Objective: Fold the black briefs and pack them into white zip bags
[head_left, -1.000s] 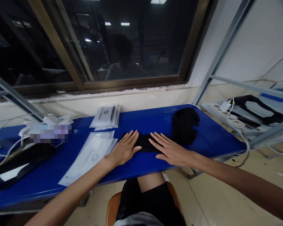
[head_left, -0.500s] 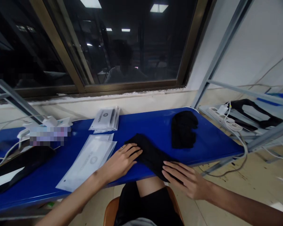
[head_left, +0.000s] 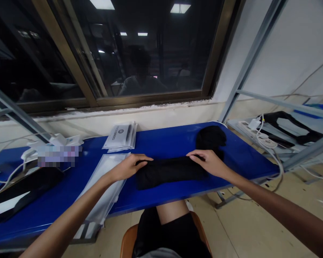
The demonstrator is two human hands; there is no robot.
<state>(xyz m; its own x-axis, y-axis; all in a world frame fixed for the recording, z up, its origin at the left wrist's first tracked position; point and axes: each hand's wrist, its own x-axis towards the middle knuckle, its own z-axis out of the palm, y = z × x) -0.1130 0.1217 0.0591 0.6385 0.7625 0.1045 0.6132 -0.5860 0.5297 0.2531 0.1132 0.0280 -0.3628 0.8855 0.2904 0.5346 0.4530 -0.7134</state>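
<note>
Barely legible — lettering (head_left: 120, 132) near left hand (head_left: 129, 167).

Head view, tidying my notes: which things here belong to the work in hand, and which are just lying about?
In use: left hand, right hand, folded black cloth, black cloth bundle.
Lying about: clear plastic sleeve, stack of printed packets, power strip.

A dark brown-framed window (head_left: 150, 46) reflects ceiling lights (head_left: 180, 8) above a white wall (head_left: 123, 118), beige tiled floor (head_left: 258, 222) at right

Left hand (head_left: 129, 167), right hand (head_left: 206, 162) on cloth (head_left: 169, 172)
</note>
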